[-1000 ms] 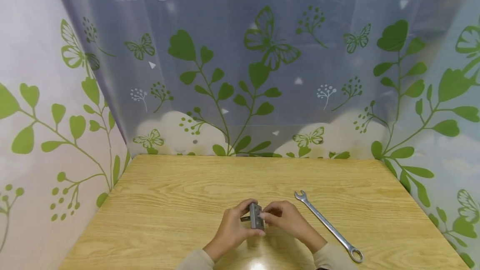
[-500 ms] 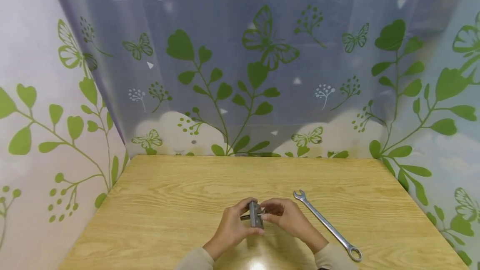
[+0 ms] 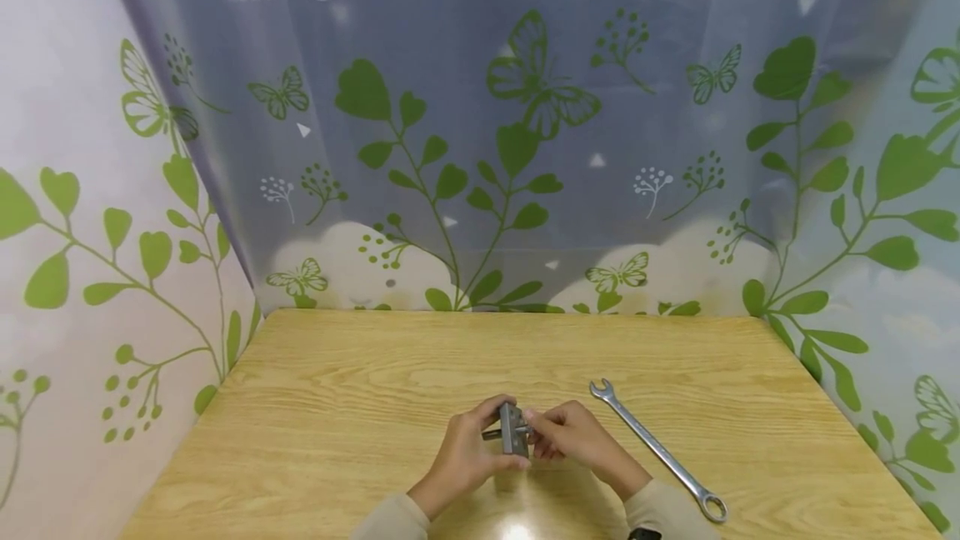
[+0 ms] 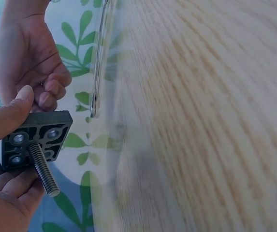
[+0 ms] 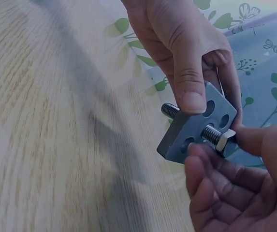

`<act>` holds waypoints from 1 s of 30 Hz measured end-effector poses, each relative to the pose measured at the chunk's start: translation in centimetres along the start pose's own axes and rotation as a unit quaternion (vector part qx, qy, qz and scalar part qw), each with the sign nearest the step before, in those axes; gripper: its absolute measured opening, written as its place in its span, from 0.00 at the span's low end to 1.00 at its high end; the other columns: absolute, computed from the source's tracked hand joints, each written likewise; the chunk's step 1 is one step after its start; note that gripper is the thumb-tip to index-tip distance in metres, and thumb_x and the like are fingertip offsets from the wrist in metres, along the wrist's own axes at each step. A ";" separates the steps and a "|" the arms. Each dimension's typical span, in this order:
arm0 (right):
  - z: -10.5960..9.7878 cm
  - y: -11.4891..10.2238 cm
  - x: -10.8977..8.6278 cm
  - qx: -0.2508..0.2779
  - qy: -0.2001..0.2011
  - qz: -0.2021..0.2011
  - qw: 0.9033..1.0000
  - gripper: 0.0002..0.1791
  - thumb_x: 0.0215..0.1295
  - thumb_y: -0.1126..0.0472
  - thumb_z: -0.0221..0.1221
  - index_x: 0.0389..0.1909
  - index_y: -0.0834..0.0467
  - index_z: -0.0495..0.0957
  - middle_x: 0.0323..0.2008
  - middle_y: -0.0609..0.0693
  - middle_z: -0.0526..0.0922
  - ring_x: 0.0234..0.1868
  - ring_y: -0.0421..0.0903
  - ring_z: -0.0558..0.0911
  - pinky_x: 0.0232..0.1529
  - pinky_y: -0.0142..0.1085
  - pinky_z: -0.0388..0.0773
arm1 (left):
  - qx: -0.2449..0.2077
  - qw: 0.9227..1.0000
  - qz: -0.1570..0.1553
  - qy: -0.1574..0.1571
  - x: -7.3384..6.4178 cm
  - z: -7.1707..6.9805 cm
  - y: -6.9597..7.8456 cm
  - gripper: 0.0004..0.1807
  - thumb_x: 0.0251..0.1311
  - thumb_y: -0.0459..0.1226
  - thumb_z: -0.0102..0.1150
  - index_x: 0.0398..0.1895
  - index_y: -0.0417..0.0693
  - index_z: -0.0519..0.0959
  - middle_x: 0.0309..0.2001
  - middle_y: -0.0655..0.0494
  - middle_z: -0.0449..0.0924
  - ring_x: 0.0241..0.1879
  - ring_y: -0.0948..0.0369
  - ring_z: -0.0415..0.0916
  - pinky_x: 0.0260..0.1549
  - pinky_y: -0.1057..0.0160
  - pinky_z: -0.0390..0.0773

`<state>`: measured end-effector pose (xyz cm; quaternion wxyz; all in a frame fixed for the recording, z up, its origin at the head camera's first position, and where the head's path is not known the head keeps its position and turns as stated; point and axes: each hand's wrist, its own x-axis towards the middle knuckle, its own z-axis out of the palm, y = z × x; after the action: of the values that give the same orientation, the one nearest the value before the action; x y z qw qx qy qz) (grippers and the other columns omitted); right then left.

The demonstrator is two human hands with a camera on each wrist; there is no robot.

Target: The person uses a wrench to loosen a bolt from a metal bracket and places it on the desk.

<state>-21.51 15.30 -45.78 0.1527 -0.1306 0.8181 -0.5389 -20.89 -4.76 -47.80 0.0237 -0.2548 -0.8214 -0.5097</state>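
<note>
Grey, gripped by the left hand [image 3: 465,458], the plate [image 5: 195,127] has a bolt [image 5: 216,135] through it, pinched by the right hand [image 3: 581,438], and a wrench [image 3: 660,451] to its right.

A bolt [image 5: 211,132] runs through a block [image 3: 510,430] between the left hand [image 3: 465,452] and right hand [image 3: 581,440], left of a wrench [image 3: 657,447] lying on a table [image 3: 375,373] before a backdrop [image 3: 465,107].
</note>
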 end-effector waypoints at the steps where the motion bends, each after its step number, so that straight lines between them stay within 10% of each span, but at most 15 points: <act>1: 0.0 0.0 0.0 -0.002 -0.002 -0.006 1.000 0.24 0.71 0.49 0.53 0.33 0.68 0.82 0.23 0.52 0.83 0.26 0.47 0.83 0.29 0.41 0.83 | -0.001 1.000 -0.001 0.000 0.0 0.0 0.0 0.40 0.37 0.39 0.77 0.59 0.40 0.73 0.56 0.42 0.77 0.56 0.48 0.76 0.54 0.55 0.78; 16: -0.5 -0.6 0.0 -0.096 0.008 -0.129 0.987 0.10 0.58 0.68 0.64 0.41 0.57 0.83 0.40 0.49 0.84 0.39 0.42 0.81 0.41 0.31 0.81 | 0.021 1.000 0.002 -0.011 0.2 -0.4 0.2 0.41 0.38 0.38 0.78 0.59 0.36 0.72 0.55 0.41 0.78 0.54 0.47 0.77 0.52 0.54 0.80; 30: -0.6 -1.0 -0.2 -0.009 -0.004 -0.003 1.000 0.28 0.73 0.47 0.49 0.37 0.70 0.82 0.27 0.57 0.84 0.29 0.51 0.84 0.33 0.43 0.85 | 0.017 1.000 -0.006 0.002 0.0 -0.1 -0.2 0.38 0.37 0.35 0.79 0.56 0.35 0.74 0.53 0.43 0.80 0.53 0.48 0.78 0.52 0.54 0.79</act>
<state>-21.54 15.47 -44.65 0.1532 -0.1360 0.8219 -0.5314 -21.02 -4.93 -47.88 0.0268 -0.2486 -0.8313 -0.4964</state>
